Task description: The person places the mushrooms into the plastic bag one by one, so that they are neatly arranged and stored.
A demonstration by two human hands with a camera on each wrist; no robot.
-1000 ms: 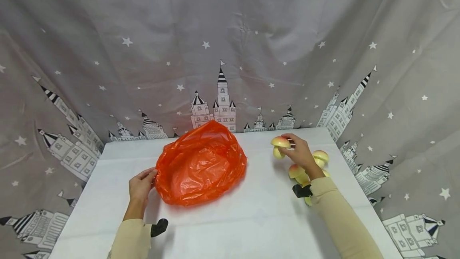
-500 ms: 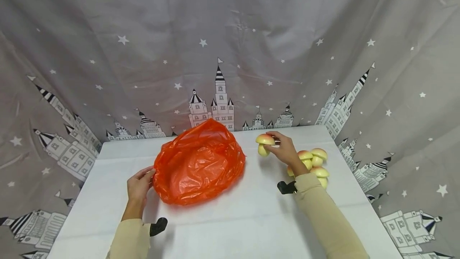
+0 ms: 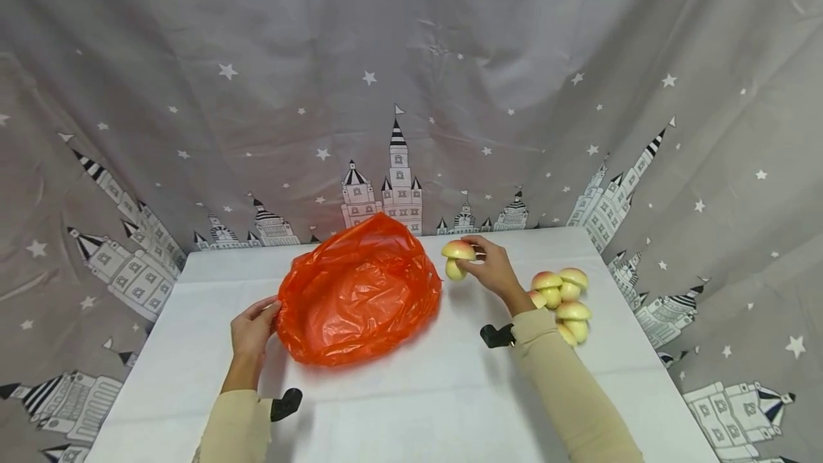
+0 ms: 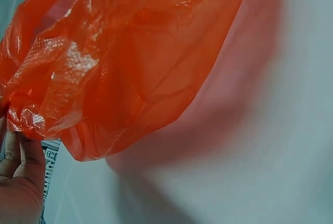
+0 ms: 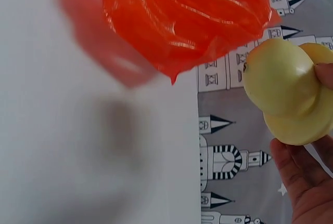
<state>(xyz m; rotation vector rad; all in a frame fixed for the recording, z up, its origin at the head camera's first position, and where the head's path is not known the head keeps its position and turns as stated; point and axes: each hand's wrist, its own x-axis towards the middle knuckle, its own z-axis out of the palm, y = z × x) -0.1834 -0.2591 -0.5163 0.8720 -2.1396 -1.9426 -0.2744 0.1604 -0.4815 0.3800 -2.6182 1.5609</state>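
An orange-red plastic bag (image 3: 360,299) stands with its wide mouth open at the left middle of the table. My left hand (image 3: 252,331) pinches the bag's left rim; the left wrist view shows the fingertips on the gathered film (image 4: 31,120). Just beyond the bag's right side, my right hand (image 3: 491,268) holds a toy mushroom (image 3: 458,250) above the table, cap up, yellow with a reddish top. In the right wrist view the mushroom (image 5: 283,86) sits between thumb and fingers, apart from the bag (image 5: 182,21).
Several similar mushrooms (image 3: 572,311) lie clustered at the right of the white table (image 3: 398,413), partly hidden behind the right forearm. A grey curtain (image 3: 489,113) with stars and castles hangs behind the table and at its sides.
My right hand has carried the mushroom leftward from near the cluster to beside the bag, uncovering more of the other mushrooms. The left hand keeps its hold on the rim.
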